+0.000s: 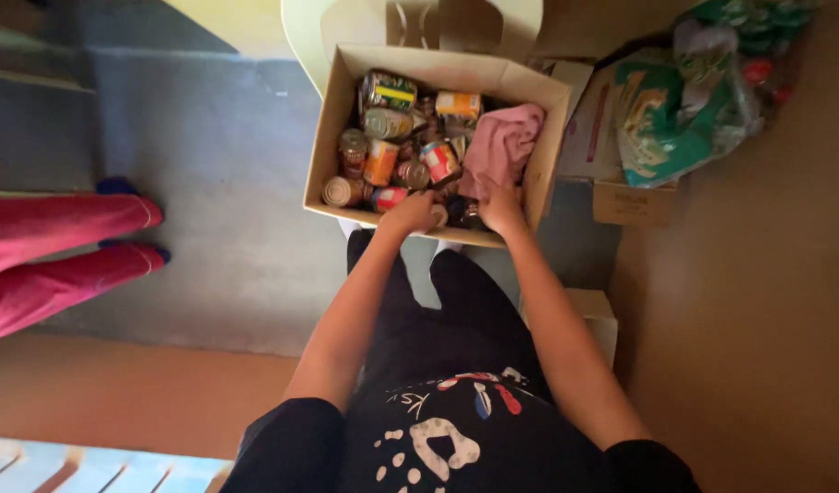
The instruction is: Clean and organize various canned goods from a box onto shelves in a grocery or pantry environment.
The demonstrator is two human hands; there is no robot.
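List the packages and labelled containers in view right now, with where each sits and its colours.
Cardboard box: centre, on a pale chair, open, brown; both hands reach in.
Cans: inside the box, round, with orange, red, green and yellow labels.
Pink cloth: in the box's right side, above the right hand.
Left hand: at the box's near edge, on a can.
Green-and-white bags: upper right, on white cartons.

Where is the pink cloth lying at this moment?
In the head view, the pink cloth lies in the right part of the open cardboard box, beside the tin cans, just above the right hand.
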